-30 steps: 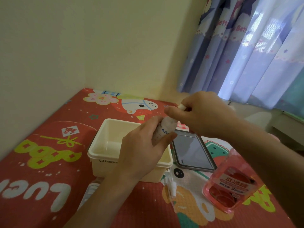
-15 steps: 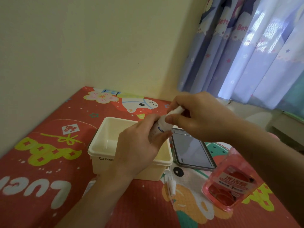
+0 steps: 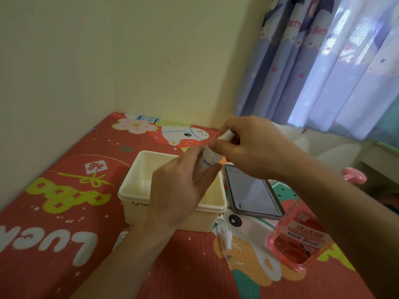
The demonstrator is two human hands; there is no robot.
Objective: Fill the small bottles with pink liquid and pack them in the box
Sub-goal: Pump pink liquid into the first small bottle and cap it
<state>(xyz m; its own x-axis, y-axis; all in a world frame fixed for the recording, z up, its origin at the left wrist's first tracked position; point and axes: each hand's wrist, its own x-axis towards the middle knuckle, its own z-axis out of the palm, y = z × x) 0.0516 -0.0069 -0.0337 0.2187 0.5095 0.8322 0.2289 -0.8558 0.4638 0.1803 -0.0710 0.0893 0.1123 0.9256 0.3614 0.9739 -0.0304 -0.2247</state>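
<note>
My left hand (image 3: 177,190) grips a small white bottle (image 3: 208,161) with blue lettering, held tilted above the cream box (image 3: 129,195). My right hand (image 3: 254,147) pinches the bottle's white top (image 3: 226,134) between thumb and fingers. The big bottle of pink liquid (image 3: 298,236) stands on the mat at the right, partly behind my right forearm. A white pump head with its tube (image 3: 224,236) lies on the mat in front of the box. Part of another small bottle (image 3: 121,238) shows under my left forearm.
A dark phone or tablet (image 3: 252,190) lies right of the box. The red patterned mat (image 3: 54,212) meets the wall at left and back. Blue curtains (image 3: 323,61) hang at the right. A pink object (image 3: 354,175) sits beyond the mat's right edge.
My hands and the small bottle have stayed over the box; my right hand's fingers have shifted a little on the top. The camera view moved slightly.
</note>
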